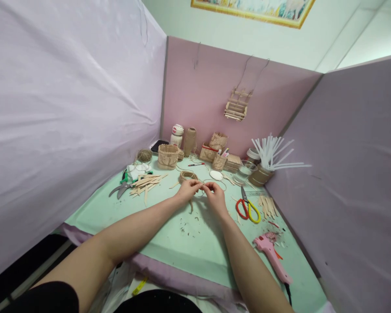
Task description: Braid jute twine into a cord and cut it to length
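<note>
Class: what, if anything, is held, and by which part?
The left hand and right hand seem to pinch twine; whether end or middle cannot be told.

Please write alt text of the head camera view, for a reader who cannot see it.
A person's left hand and right hand pinch what looks like thin twine over a green table. Around them lie a twine coil, flat wooden strips, scissors and a pink glue gun.
</note>
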A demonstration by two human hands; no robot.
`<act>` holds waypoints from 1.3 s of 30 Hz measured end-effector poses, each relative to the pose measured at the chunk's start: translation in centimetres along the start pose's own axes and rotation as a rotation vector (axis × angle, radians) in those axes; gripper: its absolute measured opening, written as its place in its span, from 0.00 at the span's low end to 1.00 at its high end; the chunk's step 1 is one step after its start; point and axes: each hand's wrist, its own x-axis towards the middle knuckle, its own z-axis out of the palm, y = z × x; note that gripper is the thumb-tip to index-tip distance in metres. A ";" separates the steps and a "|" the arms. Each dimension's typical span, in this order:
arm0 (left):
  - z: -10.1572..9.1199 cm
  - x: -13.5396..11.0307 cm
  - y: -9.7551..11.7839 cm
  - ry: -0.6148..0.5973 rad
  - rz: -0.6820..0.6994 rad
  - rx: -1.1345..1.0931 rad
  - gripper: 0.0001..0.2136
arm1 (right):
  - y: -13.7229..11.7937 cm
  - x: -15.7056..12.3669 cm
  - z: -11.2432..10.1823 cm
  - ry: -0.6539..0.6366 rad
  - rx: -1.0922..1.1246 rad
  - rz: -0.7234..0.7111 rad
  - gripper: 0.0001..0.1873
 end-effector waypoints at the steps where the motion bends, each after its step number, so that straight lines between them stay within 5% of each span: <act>1: 0.0 0.0 0.0 -0.002 0.024 0.039 0.11 | 0.2 0.1 -0.1 -0.016 0.020 0.029 0.13; 9: -0.1 -0.3 0.4 -0.086 0.193 0.513 0.11 | 2.3 0.5 0.0 0.021 0.095 0.183 0.13; 19: 0.4 -0.8 0.8 -0.134 0.177 0.536 0.09 | 3.3 1.1 1.2 0.296 0.069 0.277 0.11; 27: 0.1 -0.6 0.5 -0.107 0.174 0.432 0.10 | 2.2 1.3 -0.7 0.111 0.231 0.195 0.13; 39: 0.4 -0.4 0.0 -0.114 0.063 0.231 0.09 | 1.5 1.1 -0.9 0.027 0.229 0.150 0.13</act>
